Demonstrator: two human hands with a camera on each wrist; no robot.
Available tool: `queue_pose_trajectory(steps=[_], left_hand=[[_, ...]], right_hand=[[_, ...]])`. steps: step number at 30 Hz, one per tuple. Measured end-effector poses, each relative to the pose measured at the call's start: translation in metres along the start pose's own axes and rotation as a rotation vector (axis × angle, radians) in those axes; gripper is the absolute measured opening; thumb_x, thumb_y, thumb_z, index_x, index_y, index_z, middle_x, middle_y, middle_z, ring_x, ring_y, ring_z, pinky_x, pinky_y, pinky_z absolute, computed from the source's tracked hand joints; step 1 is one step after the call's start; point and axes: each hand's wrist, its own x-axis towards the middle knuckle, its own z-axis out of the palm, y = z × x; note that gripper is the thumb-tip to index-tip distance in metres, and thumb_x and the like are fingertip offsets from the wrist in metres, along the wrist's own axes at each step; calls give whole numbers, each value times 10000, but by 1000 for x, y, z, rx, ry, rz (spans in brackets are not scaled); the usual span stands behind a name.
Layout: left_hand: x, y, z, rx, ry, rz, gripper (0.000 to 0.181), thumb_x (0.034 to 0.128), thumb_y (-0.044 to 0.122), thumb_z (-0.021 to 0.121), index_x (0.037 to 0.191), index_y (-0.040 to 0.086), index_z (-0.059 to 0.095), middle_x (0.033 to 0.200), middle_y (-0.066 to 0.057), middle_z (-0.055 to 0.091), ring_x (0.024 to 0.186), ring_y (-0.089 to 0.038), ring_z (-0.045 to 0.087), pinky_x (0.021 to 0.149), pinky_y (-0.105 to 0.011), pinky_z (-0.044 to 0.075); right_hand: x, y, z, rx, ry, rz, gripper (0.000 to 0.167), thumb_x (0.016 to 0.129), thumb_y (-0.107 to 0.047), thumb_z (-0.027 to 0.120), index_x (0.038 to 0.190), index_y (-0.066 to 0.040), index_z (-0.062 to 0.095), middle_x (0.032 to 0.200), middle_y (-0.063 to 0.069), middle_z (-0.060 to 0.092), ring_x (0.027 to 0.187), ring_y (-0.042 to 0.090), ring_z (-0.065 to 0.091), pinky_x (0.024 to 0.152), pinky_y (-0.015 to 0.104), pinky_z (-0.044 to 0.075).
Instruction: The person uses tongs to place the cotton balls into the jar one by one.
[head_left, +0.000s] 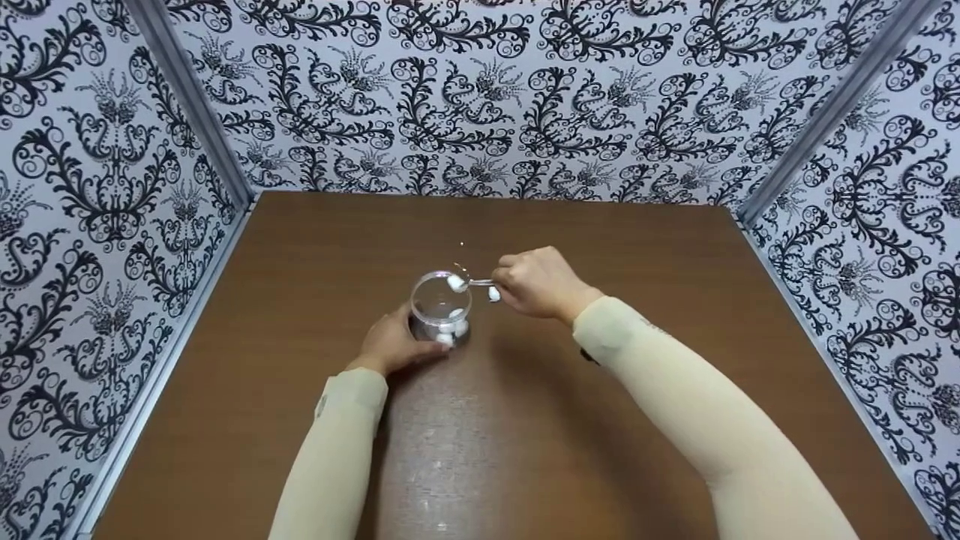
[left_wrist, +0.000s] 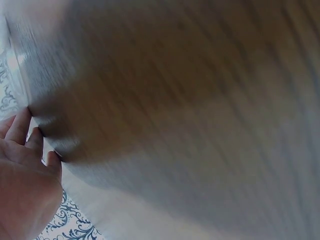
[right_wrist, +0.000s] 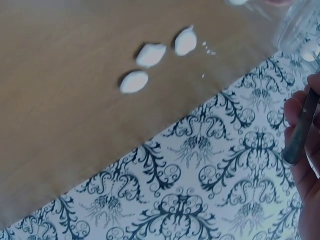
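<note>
A clear round jar stands on the brown table, with several white pieces low inside it. Around the jar's left and near side curls my left hand, its fingertips touching the table in the left wrist view. My right hand grips a slim metal utensil by its handle. At the utensil's far end, over the jar's right rim, is one white piece. Another white piece shows just beside my right fingers.
In the right wrist view, three white pieces lie on the table, with small white crumbs close by. Patterned panels rise behind the table and on both sides, with grey metal posts at the corners.
</note>
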Motion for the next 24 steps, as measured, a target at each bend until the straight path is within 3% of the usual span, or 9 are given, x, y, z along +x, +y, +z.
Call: queue_pose_trajectory(steps=[5,12,24], left_hand=[[1,1,2,-6,7,7,989,640,557,892,1443,131,503,1305,-101,617,1214,-343,539,1027,-488,391],[3,-1,3,-5,13,8,978,628,572,892,1429,153,520,1287,-72,629,1194,-316,551,1019,-466,398],[2,-3,2,-1,9,1,1030,627,586,886,1466,148,479,1320,-98,609,1231,-344,526,1042,-482,381]], right_hand=[[1,-6,10,-14,-23,-23,60,808,-160,711,761,-127,692,706,-20,575,501,184,531,430,369,427],[1,-8,14,-15,-53,-27,83,826,-191,705,774,-128,692,713,-12,571,512,198,546,432,391,433],[-9,7,3,23,-26,4,72,851,-171,684,800,-121,694,722,-7,570,509,195,528,439,387,434]])
